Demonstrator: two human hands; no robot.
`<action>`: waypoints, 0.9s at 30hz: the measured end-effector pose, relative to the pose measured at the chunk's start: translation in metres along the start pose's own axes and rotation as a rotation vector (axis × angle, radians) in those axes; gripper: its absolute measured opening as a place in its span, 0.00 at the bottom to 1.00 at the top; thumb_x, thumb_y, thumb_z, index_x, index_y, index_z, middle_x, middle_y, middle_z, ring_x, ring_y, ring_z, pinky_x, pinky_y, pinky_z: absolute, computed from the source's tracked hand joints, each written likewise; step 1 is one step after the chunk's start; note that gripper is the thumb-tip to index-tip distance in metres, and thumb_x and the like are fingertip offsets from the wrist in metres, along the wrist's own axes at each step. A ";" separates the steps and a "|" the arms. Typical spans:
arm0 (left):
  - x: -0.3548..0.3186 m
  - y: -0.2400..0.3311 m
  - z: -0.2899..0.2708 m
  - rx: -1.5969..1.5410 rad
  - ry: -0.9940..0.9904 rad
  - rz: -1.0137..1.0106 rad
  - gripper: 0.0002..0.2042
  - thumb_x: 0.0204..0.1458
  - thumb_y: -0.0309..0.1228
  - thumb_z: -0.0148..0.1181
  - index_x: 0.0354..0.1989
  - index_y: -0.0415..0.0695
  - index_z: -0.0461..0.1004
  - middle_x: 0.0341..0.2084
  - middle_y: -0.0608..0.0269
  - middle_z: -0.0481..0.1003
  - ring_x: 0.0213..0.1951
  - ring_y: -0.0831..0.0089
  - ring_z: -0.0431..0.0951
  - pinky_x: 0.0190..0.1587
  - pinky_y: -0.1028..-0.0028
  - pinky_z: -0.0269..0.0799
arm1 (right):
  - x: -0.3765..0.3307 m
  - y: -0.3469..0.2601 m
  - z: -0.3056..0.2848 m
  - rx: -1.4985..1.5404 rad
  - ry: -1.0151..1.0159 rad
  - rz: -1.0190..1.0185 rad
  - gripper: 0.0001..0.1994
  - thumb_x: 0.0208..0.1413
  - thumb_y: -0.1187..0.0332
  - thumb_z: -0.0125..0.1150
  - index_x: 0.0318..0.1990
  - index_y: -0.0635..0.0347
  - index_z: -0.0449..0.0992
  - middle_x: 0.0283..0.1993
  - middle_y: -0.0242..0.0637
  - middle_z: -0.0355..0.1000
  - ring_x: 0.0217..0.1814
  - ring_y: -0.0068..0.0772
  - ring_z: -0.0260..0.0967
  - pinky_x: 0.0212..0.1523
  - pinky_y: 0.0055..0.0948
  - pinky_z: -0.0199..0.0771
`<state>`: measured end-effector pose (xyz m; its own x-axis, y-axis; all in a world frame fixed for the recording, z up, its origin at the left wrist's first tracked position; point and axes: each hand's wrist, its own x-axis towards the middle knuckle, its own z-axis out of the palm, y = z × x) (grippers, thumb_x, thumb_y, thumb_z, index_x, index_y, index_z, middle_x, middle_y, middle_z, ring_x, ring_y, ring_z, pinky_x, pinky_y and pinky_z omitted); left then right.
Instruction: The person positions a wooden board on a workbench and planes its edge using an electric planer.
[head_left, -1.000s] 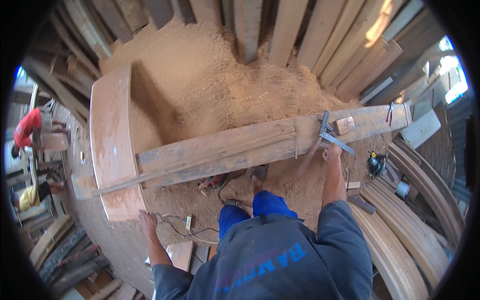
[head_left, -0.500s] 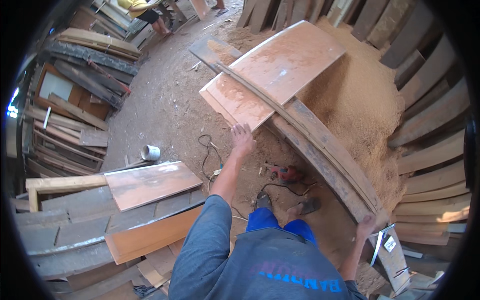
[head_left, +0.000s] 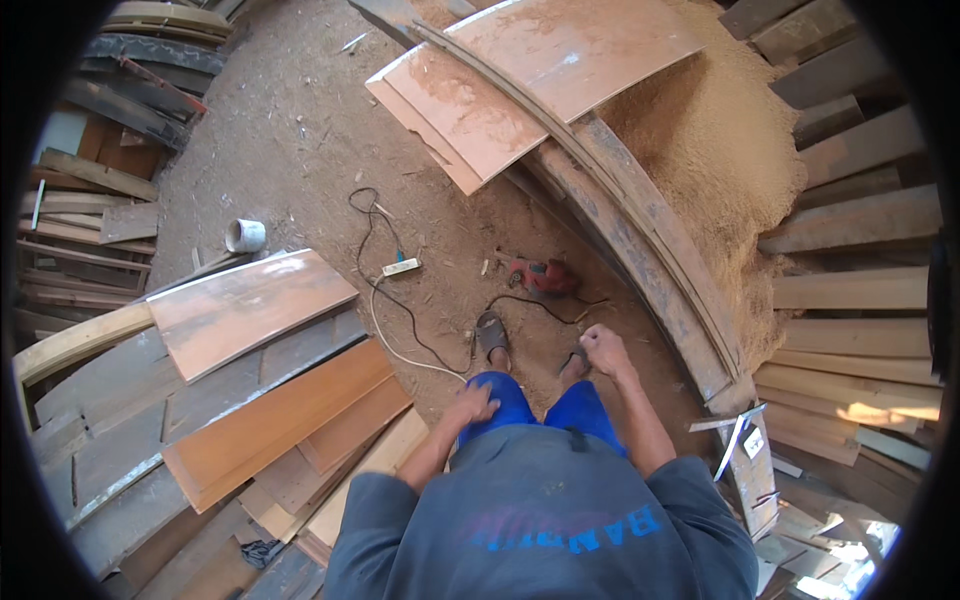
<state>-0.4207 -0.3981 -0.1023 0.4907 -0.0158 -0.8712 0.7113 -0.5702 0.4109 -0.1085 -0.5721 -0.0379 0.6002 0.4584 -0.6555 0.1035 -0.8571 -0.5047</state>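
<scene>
I look straight down at my own body in a grey shirt and blue trousers. My left hand [head_left: 472,404] rests against my left thigh, fingers loosely curled, holding nothing. My right hand [head_left: 603,349] is closed in a fist in front of my right knee, with nothing visible in it. A red power tool [head_left: 541,277] lies on the dirt floor just ahead of my feet, its black cable running toward a white power strip [head_left: 401,267]. A long wooden beam [head_left: 640,230] runs diagonally to my right.
Two curved brown panels [head_left: 520,80] lie across the beam at the top. A sawdust heap [head_left: 730,160] rises on the right. Planks and panels [head_left: 250,310] are stacked on the left. A white cup [head_left: 245,235] sits on the floor. A metal square [head_left: 735,435] lies on the beam's near end.
My view turned left, away from the beam. My left hand dropped from reaching forward to my thigh. My right hand left the beam's end and came in front of my knee.
</scene>
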 end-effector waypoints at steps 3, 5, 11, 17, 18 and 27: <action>-0.010 0.008 0.053 -0.258 -0.062 -0.288 0.43 0.62 0.58 0.52 0.80 0.49 0.45 0.74 0.32 0.51 0.75 0.35 0.52 0.74 0.45 0.51 | 0.049 0.038 0.041 -0.187 -0.143 0.030 0.17 0.62 0.57 0.58 0.49 0.60 0.79 0.50 0.55 0.79 0.55 0.59 0.76 0.58 0.48 0.75; -0.002 0.016 0.064 -0.311 0.060 -0.416 0.48 0.58 0.60 0.55 0.81 0.51 0.41 0.75 0.34 0.48 0.75 0.34 0.49 0.74 0.45 0.52 | 0.097 0.057 0.069 -0.398 -0.236 0.012 0.20 0.62 0.59 0.58 0.56 0.61 0.75 0.57 0.59 0.76 0.63 0.59 0.72 0.64 0.51 0.71; 0.049 -0.006 0.057 -0.320 0.494 -0.586 0.42 0.54 0.54 0.63 0.76 0.51 0.57 0.74 0.36 0.52 0.71 0.31 0.55 0.73 0.44 0.53 | 0.245 0.130 0.162 -0.558 -0.403 0.166 0.39 0.58 0.67 0.62 0.76 0.56 0.53 0.76 0.56 0.56 0.79 0.59 0.53 0.75 0.50 0.59; 0.064 -0.042 0.066 -0.297 0.669 -0.533 0.34 0.51 0.47 0.67 0.67 0.48 0.69 0.70 0.37 0.59 0.68 0.34 0.59 0.70 0.42 0.55 | 0.342 0.178 0.251 -0.454 -0.113 -0.169 0.36 0.55 0.72 0.65 0.72 0.61 0.58 0.74 0.57 0.59 0.79 0.59 0.52 0.78 0.48 0.53; 0.065 -0.043 0.067 -0.281 0.710 -0.513 0.33 0.50 0.46 0.67 0.65 0.47 0.70 0.70 0.37 0.59 0.68 0.35 0.58 0.70 0.43 0.56 | 0.357 0.179 0.259 -0.666 -0.167 -0.206 0.34 0.54 0.70 0.65 0.69 0.61 0.62 0.72 0.57 0.60 0.78 0.58 0.53 0.77 0.47 0.54; 0.071 -0.037 0.060 -0.321 0.847 -0.543 0.29 0.49 0.44 0.68 0.60 0.44 0.75 0.67 0.39 0.63 0.66 0.38 0.62 0.69 0.46 0.58 | 0.348 0.112 0.232 -0.575 -0.317 -0.244 0.35 0.49 0.67 0.68 0.66 0.66 0.65 0.55 0.58 0.76 0.59 0.61 0.73 0.63 0.51 0.70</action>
<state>-0.4428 -0.4271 -0.1955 0.1696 0.8255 -0.5383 0.9799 -0.0828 0.1817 -0.0724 -0.4545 -0.4528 0.2549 0.6248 -0.7380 0.6617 -0.6692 -0.3381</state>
